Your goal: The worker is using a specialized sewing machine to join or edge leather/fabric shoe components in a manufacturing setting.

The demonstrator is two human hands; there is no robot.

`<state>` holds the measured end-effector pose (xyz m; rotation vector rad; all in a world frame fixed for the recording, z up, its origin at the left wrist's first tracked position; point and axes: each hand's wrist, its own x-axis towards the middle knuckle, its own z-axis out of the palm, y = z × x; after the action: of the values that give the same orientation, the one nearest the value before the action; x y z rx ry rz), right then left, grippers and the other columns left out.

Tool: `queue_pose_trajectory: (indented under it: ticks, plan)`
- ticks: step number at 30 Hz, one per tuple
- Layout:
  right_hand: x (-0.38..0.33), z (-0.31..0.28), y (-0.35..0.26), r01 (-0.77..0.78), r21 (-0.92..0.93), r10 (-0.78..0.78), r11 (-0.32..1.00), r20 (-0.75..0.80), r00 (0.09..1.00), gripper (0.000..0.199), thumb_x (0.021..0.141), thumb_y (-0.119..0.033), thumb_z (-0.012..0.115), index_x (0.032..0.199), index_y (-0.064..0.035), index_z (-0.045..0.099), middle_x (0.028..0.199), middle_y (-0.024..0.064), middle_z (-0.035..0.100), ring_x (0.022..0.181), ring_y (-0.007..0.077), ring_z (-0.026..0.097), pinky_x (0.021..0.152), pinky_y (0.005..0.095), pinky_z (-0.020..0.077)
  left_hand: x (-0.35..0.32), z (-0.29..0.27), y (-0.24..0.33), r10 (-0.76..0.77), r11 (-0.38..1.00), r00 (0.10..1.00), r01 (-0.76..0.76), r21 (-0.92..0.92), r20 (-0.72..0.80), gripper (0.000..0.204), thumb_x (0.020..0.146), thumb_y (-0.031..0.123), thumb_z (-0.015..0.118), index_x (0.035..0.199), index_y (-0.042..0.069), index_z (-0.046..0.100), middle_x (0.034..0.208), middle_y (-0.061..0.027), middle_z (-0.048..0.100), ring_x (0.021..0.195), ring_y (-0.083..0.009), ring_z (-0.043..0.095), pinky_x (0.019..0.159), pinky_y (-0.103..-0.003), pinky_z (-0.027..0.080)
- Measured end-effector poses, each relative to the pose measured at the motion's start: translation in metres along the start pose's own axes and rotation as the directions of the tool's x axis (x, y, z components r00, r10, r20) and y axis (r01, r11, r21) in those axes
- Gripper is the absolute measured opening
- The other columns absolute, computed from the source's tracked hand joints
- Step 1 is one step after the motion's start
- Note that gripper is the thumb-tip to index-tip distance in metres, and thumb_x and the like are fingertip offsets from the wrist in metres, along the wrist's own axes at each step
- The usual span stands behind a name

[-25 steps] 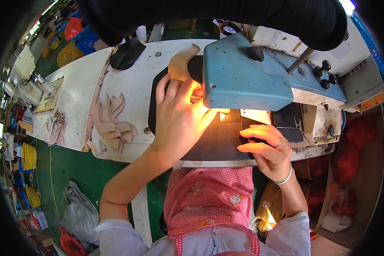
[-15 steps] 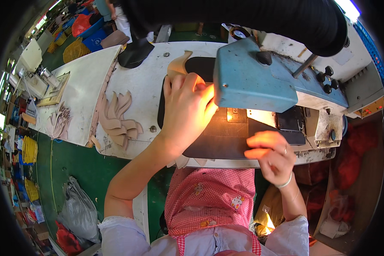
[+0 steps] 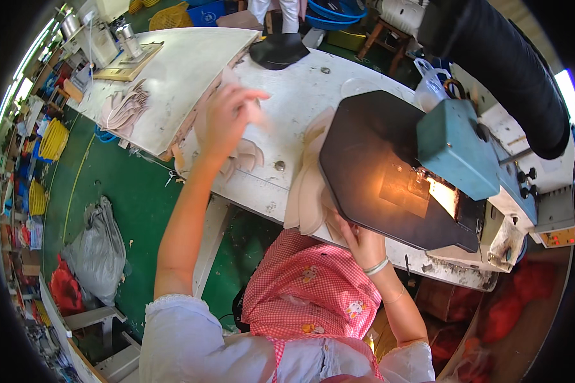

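Head view: since the earlier frame, the left hand [image 3: 229, 118] has left the black plate [image 3: 358, 153] for the table's left side, the right hand [image 3: 366, 246] has dropped to the plate's near edge, and the whole view has swung left. Left hand blurred above a fanned pile of curved beige pieces [image 3: 244, 158]; fingers partly spread, cannot tell whether anything is between them. The pile's overlap probably leaves each edge easy to catch. Right hand's fingers are partly hidden at the plate's rim, thumb side beside a beige stack [image 3: 305, 188]; grip cannot be told. That stack lies partly under the plate's left side, perhaps to be close by yet off the working surface. Lamp glow falls on the plate beside the blue machine head [image 3: 457, 150], presumably for clear sight there. Another beige bundle [image 3: 125, 108] sits farther left.
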<state>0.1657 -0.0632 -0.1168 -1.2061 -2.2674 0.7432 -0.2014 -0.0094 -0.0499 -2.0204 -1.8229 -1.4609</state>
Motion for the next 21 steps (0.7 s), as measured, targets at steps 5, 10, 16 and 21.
queue_pose_trajectory:
  ticks: [5, 10, 16, 21]
  plan:
    - [0.037, 0.033, -0.004, 0.199, -0.118, -0.216, 0.973, -0.149, 0.965, 0.022, 0.098, -0.010, 0.070, 0.119, -0.0027, 0.070, 0.103, 0.0134, 0.069, 0.092, 0.0215, 0.068, 0.085, 0.0333, 0.0546, -0.068, -0.008, -0.050, 0.181, 0.886, 0.980, -0.197, 0.421, 0.077, 0.030, 0.084, -0.002, 0.070, 0.109, 0.013, 0.078, 0.106, -0.0083, 0.068, 0.100, -0.0288, 0.066, 0.089, -0.038, 0.052]
    - [0.040, 0.036, -0.005, 0.121, 0.033, -0.119, 0.992, -0.075, 0.990, 0.026, 0.090, 0.007, 0.066, 0.115, -0.0015, 0.066, 0.109, 0.0118, 0.068, 0.099, 0.0248, 0.070, 0.091, 0.0342, 0.0554, -0.079, 0.090, 0.043, 0.048, 0.988, 0.978, -0.016, -0.156, 0.201, 0.029, 0.078, 0.017, 0.081, 0.104, 0.010, 0.073, 0.115, -0.0098, 0.063, 0.112, -0.0355, 0.059, 0.090, -0.044, 0.052]
    - [0.019, -0.003, -0.013, 0.123, 0.029, -0.123, 0.992, -0.016, 0.992, 0.026, 0.089, 0.006, 0.069, 0.113, -0.0030, 0.069, 0.109, 0.0127, 0.071, 0.100, 0.0268, 0.071, 0.092, 0.0371, 0.0549, -0.076, 0.133, 0.066, 0.036, 0.998, 0.971, -0.023, -0.058, 0.238, 0.037, 0.078, 0.016, 0.080, 0.111, 0.006, 0.069, 0.112, -0.0112, 0.062, 0.112, -0.0346, 0.059, 0.090, -0.046, 0.053]
    - [-0.004, -0.012, 0.004, 0.135, -0.029, -0.137, 0.990, -0.120, 0.983, 0.021, 0.089, 0.004, 0.072, 0.109, -0.0034, 0.073, 0.105, 0.0126, 0.075, 0.096, 0.0265, 0.072, 0.091, 0.0373, 0.0553, -0.078, 0.110, 0.062, 0.172, 0.983, 0.980, -0.166, -0.074, 0.096, 0.027, 0.079, 0.011, 0.075, 0.104, 0.003, 0.069, 0.107, -0.0157, 0.065, 0.100, -0.0364, 0.065, 0.082, -0.047, 0.056]
